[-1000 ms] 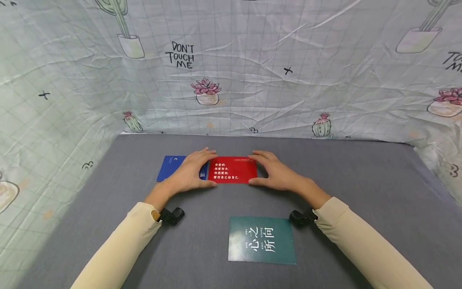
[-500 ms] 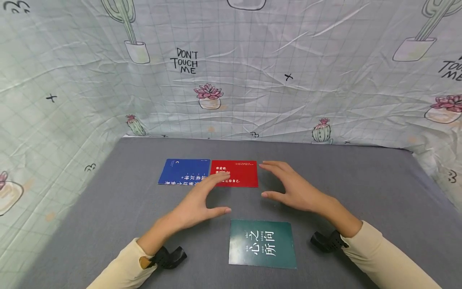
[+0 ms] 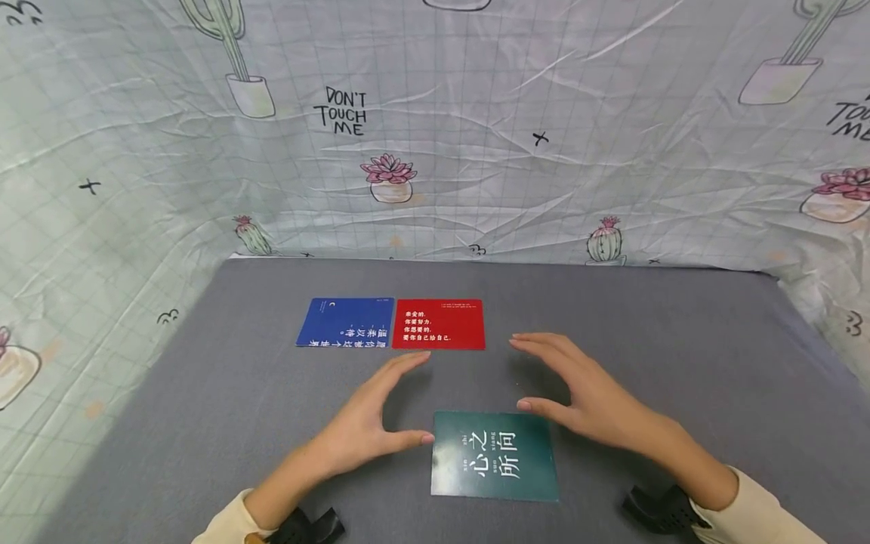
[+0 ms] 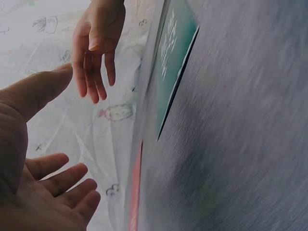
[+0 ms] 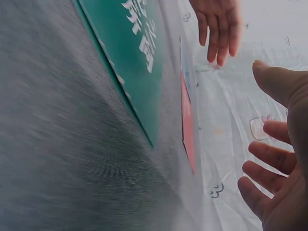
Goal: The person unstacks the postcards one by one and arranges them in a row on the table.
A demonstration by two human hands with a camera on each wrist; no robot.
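A green card [image 3: 494, 456] with white characters lies on the grey table near the front, between my two hands. My left hand [image 3: 360, 423] hovers at its left edge, fingers spread and holding nothing. On the other side my right hand [image 3: 591, 393] hangs above the card's upper right corner, its thumb and fingers apart. Further back a red card [image 3: 439, 325] lies flat, with a blue card [image 3: 347, 323] close beside it on the left. In the left wrist view the green card [image 4: 174, 62] shows edge-on, with a gap of air below both hands.
The grey tabletop [image 3: 680, 317] runs back to a hanging white cloth [image 3: 462, 151] printed with cacti and lettering. More of this cloth covers the left side. A black wrist camera [image 3: 662, 510] sits on my right wrist.
Both hands have let go of the red card's sides and drawn back toward the front, stopping around the green card. The red and blue cards now lie uncovered.
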